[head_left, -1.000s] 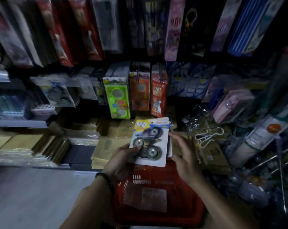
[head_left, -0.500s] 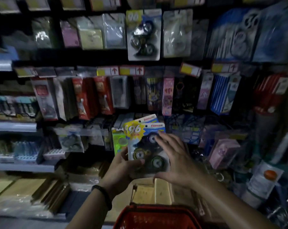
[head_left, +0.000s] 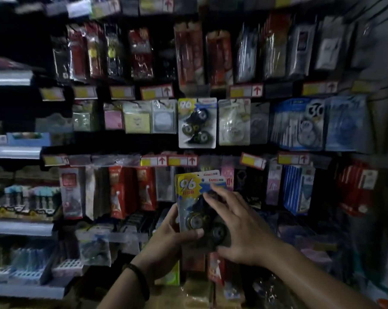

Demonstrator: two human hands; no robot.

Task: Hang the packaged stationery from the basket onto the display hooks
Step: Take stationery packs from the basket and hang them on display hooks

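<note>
I hold a small stack of correction-tape blister packs (head_left: 194, 192), yellow and blue cards marked "96", upright in front of the display wall. My left hand (head_left: 166, 237) grips the stack's lower left edge, thumb across the front. My right hand (head_left: 237, 221) lies over the front of the packs with fingers spread, its thumb under the bottom edge. An identical "96" pack (head_left: 197, 122) hangs on a hook in the row above. The basket is out of view.
Rows of hanging packaged stationery fill the wall, with yellow and red price tags (head_left: 156, 92) on the rails. Red packs (head_left: 121, 192) hang left of my hands, blue packs (head_left: 298, 188) to the right. Grey shelves (head_left: 14, 152) jut out at the left.
My view has tilted up from the red basket to the display wall. Both hands have raised the stack of packs toward the hooks, and my right hand has closed over the front of it.
</note>
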